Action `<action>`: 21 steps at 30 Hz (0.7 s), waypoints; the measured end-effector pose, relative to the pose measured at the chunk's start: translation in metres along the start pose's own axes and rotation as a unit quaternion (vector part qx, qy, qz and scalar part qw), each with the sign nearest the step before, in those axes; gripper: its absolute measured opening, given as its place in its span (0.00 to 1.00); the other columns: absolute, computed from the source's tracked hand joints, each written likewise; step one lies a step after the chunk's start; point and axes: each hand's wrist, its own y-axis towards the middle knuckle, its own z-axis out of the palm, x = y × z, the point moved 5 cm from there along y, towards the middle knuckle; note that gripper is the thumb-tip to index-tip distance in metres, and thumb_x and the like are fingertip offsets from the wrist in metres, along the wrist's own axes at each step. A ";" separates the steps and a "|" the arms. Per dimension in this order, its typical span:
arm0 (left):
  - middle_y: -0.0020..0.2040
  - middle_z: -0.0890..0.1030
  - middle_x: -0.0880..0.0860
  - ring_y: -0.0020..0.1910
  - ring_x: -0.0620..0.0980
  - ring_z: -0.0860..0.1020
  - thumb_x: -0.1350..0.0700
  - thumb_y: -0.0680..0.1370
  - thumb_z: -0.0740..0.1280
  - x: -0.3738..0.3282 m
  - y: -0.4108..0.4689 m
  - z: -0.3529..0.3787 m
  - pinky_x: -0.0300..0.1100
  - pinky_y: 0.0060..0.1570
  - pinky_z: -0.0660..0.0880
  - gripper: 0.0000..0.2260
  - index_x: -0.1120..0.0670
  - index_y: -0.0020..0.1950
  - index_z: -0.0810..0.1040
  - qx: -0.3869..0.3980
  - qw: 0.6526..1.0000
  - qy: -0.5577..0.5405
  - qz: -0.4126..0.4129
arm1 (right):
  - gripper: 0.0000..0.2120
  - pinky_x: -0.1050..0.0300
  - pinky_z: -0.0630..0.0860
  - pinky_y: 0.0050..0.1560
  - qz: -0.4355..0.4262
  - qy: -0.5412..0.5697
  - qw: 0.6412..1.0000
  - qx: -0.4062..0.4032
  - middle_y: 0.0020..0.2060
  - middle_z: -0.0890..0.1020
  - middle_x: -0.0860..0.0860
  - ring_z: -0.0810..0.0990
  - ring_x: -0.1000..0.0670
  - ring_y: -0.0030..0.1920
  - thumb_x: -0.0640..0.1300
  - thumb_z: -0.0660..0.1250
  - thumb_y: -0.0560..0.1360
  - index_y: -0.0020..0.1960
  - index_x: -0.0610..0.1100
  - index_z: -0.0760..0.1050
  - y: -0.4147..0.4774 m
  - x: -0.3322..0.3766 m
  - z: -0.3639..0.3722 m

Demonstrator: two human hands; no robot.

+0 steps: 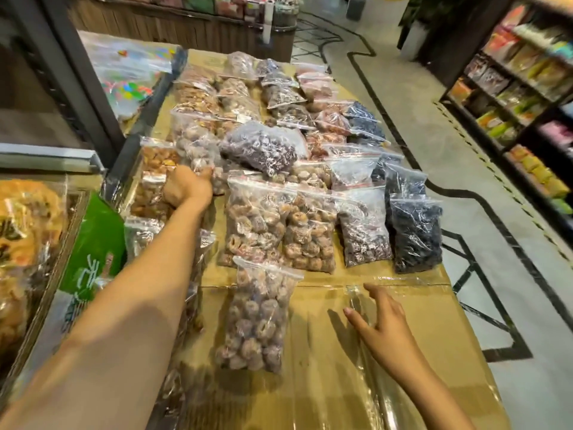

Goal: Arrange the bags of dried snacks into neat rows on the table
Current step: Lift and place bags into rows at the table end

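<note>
Clear snack bag [195, 141], lengthwise away, seal far, in curled left hand [186, 187]; right hand [384, 324] splayed.

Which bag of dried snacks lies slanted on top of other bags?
The bag of dark purple pieces mid-table, just beyond the left hand; it rests crooked across its neighbours, not in a row.

The left hand [187, 186] is stretched far forward on a straight, bare arm that comes up from the lower left, its back turned up and its fingers curled round the near edge of a clear bag [193, 141]. The right hand [381, 324] lies nearer the body and to the right of the left hand, palm down. Its fingers are straight and spread, low over the surface [434, 305]; whether it touches cannot be told.
</note>
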 end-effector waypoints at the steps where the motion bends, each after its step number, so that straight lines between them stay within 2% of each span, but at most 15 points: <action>1: 0.56 0.81 0.63 0.56 0.62 0.78 0.43 0.75 0.68 0.004 0.001 -0.003 0.49 0.52 0.72 0.23 0.63 0.55 0.78 -0.004 0.999 -0.053 -0.005 | 0.38 0.53 0.64 0.67 -0.003 0.008 1.000 -0.002 0.67 0.71 0.49 0.65 0.48 0.69 0.69 0.60 0.68 0.70 0.48 0.63 -0.001 0.004 0.000; 3: 0.56 0.80 0.59 0.56 0.58 0.77 0.45 0.74 0.69 0.010 -0.002 -0.016 0.46 0.53 0.72 0.19 0.60 0.54 0.77 0.007 0.979 -0.201 -0.016 | 0.29 0.57 0.65 0.64 -0.029 0.021 0.999 -0.020 0.66 0.72 0.50 0.67 0.48 0.68 0.58 0.66 0.72 0.69 0.48 0.64 0.000 0.020 -0.002; 5: 0.51 0.79 0.55 0.50 0.53 0.76 0.47 0.75 0.68 0.016 -0.018 -0.043 0.43 0.48 0.69 0.14 0.59 0.47 0.77 0.003 0.956 -0.293 -0.009 | 0.25 0.60 0.64 0.59 -0.063 0.036 0.997 -0.038 0.64 0.73 0.51 0.69 0.50 0.67 0.54 0.67 0.74 0.68 0.49 0.66 0.002 0.044 -0.007; 8: 0.44 0.78 0.56 0.43 0.51 0.75 0.43 0.74 0.68 0.028 -0.075 -0.085 0.43 0.43 0.69 0.19 0.60 0.48 0.78 0.044 0.936 -0.346 0.038 | 0.25 0.70 0.68 0.54 -0.088 0.117 0.989 -0.026 0.63 0.74 0.54 0.72 0.58 0.61 0.55 0.68 0.73 0.67 0.50 0.67 0.001 0.090 -0.016; 9: 0.41 0.78 0.57 0.39 0.52 0.76 0.41 0.74 0.68 0.032 -0.099 -0.096 0.45 0.41 0.70 0.19 0.59 0.45 0.77 0.076 0.929 -0.358 0.055 | 0.27 0.74 0.68 0.51 -0.087 0.170 0.982 -0.005 0.62 0.74 0.55 0.74 0.60 0.59 0.57 0.68 0.71 0.67 0.50 0.67 -0.001 0.108 -0.018; 10: 0.38 0.80 0.56 0.37 0.52 0.78 0.40 0.73 0.67 0.034 -0.123 -0.104 0.46 0.40 0.72 0.20 0.58 0.41 0.75 0.110 0.923 -0.362 0.065 | 0.29 0.75 0.70 0.50 -0.080 0.231 0.969 0.024 0.61 0.74 0.55 0.75 0.59 0.58 0.59 0.68 0.69 0.66 0.49 0.68 -0.002 0.124 -0.017; 11: 0.37 0.82 0.55 0.36 0.51 0.80 0.40 0.73 0.67 0.037 -0.147 -0.110 0.47 0.39 0.74 0.19 0.58 0.41 0.75 0.146 0.915 -0.370 0.065 | 0.32 0.71 0.72 0.52 -0.070 0.291 0.952 0.059 0.61 0.76 0.53 0.76 0.57 0.58 0.62 0.68 0.68 0.66 0.48 0.69 -0.003 0.139 -0.016; 12: 0.36 0.84 0.53 0.35 0.49 0.82 0.42 0.73 0.67 0.039 -0.169 -0.114 0.47 0.38 0.77 0.17 0.57 0.42 0.76 0.184 0.900 -0.390 0.061 | 0.33 0.63 0.75 0.56 -0.053 0.349 0.931 0.095 0.61 0.78 0.52 0.78 0.55 0.57 0.64 0.69 0.67 0.65 0.47 0.70 -0.004 0.152 -0.014; 13: 0.35 0.84 0.51 0.34 0.46 0.83 0.45 0.73 0.67 0.039 -0.190 -0.115 0.44 0.35 0.79 0.14 0.56 0.44 0.77 0.224 0.880 -0.415 0.056 | 0.32 0.54 0.77 0.58 -0.037 0.402 0.906 0.131 0.59 0.80 0.51 0.80 0.53 0.56 0.64 0.70 0.67 0.64 0.47 0.73 -0.005 0.162 -0.011; 14: 0.34 0.85 0.49 0.33 0.44 0.83 0.49 0.74 0.67 0.040 -0.208 -0.113 0.39 0.33 0.78 0.10 0.56 0.45 0.78 0.266 0.861 -0.429 0.061 | 0.27 0.49 0.78 0.57 -0.021 0.447 0.880 0.162 0.56 0.82 0.52 0.81 0.51 0.54 0.62 0.70 0.67 0.60 0.48 0.76 -0.007 0.168 -0.008; 15: 0.36 0.85 0.46 0.35 0.42 0.83 0.52 0.74 0.67 0.038 -0.224 -0.113 0.35 0.34 0.77 0.07 0.55 0.47 0.79 0.305 0.849 -0.425 0.081 | 0.23 0.49 0.79 0.55 -0.010 0.470 0.863 0.182 0.53 0.84 0.53 0.82 0.51 0.53 0.60 0.70 0.67 0.56 0.48 0.79 -0.012 0.171 -0.006; 17: 0.42 0.85 0.41 0.44 0.40 0.83 0.55 0.74 0.67 0.042 -0.242 -0.103 0.30 0.41 0.75 0.06 0.51 0.50 0.79 0.365 0.835 -0.392 0.126 | 0.20 0.54 0.80 0.46 -0.004 0.472 0.865 0.170 0.48 0.86 0.50 0.84 0.50 0.49 0.55 0.71 0.67 0.54 0.45 0.81 -0.018 0.163 0.000; 19: 0.48 0.84 0.39 0.46 0.34 0.80 0.56 0.75 0.68 0.053 -0.246 -0.093 0.26 0.43 0.73 0.11 0.49 0.57 0.77 0.394 0.837 -0.361 0.121 | 0.18 0.56 0.80 0.41 -0.003 0.488 0.865 0.117 0.46 0.86 0.45 0.85 0.48 0.46 0.49 0.71 0.70 0.56 0.41 0.80 -0.024 0.141 0.007; 21: 0.58 0.80 0.45 0.49 0.34 0.77 0.54 0.75 0.69 0.069 -0.242 -0.084 0.27 0.46 0.73 0.21 0.52 0.67 0.72 0.368 0.861 -0.338 0.094 | 0.15 0.59 0.79 0.38 -0.004 0.484 0.872 0.068 0.44 0.86 0.46 0.85 0.47 0.42 0.46 0.72 0.71 0.55 0.40 0.80 -0.022 0.116 0.011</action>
